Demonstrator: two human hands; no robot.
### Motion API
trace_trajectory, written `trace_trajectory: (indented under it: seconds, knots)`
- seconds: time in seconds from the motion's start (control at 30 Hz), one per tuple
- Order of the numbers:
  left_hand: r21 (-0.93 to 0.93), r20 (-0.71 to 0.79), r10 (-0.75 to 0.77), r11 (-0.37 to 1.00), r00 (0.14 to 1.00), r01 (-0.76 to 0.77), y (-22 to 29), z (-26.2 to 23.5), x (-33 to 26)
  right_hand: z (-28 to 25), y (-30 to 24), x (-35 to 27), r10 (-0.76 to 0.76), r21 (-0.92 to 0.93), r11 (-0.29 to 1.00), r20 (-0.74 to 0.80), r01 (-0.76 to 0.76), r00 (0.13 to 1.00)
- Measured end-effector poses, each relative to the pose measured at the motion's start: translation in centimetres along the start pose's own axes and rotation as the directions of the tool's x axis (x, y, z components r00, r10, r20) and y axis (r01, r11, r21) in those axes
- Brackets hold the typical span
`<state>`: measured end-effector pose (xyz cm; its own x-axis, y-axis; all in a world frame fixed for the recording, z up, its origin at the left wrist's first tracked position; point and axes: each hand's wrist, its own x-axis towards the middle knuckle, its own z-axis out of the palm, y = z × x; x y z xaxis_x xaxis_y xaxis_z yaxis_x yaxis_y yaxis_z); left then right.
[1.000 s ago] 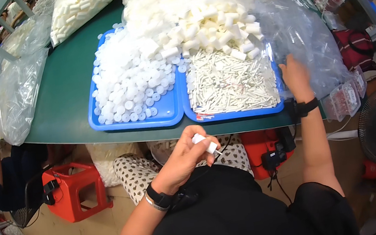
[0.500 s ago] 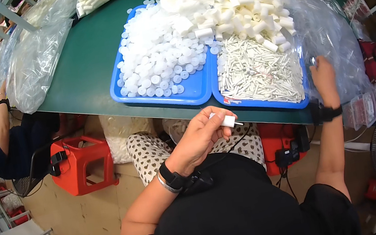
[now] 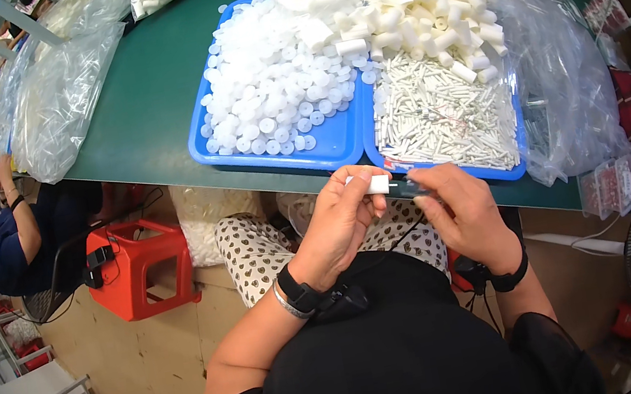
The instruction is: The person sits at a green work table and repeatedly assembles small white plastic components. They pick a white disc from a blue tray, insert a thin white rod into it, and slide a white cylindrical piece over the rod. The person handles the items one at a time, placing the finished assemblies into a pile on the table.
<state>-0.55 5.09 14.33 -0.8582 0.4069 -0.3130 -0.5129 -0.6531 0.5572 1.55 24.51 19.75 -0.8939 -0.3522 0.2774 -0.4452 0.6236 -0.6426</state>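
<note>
Pinching a white cylinder (image 3: 372,185) in your left hand (image 3: 338,216), you hold it by the green desk (image 3: 130,136); your right hand (image 3: 464,214) grips a dark piece (image 3: 402,188) at its end. A blue tray (image 3: 508,173) of white sticks (image 3: 445,121) lies beyond.

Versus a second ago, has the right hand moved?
Yes, leftward and toward the body. The right hand was off the right side of the blue tray of thin white pieces; now it is at the near side.
</note>
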Motion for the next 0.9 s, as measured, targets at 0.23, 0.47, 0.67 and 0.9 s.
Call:
trace_trajectory:
  seconds: [0.23,0.47,0.67,0.9]
  knots:
    - [0.035,0.016,0.009,0.999,1.000,-0.010,-0.4,0.1,-0.3,1.7,0.2,-0.4,0.084,0.161,0.983,0.038,-0.089,0.996]
    - [0.515,-0.016,0.250,0.832,0.968,-0.206,-2.0,0.4,-0.8,4.6,1.0,-1.9,0.420,0.529,0.773,-0.013,-0.350,0.907]
    - [0.400,0.039,0.076,0.912,0.996,-0.085,-1.9,-0.6,-1.2,3.4,1.7,-1.8,0.147,0.302,0.943,0.001,-0.140,0.989]
    - [0.227,0.078,0.017,0.973,0.997,-0.034,-2.5,-0.5,-1.1,3.2,2.0,-1.4,0.004,0.239,0.971,0.062,-0.019,0.998]
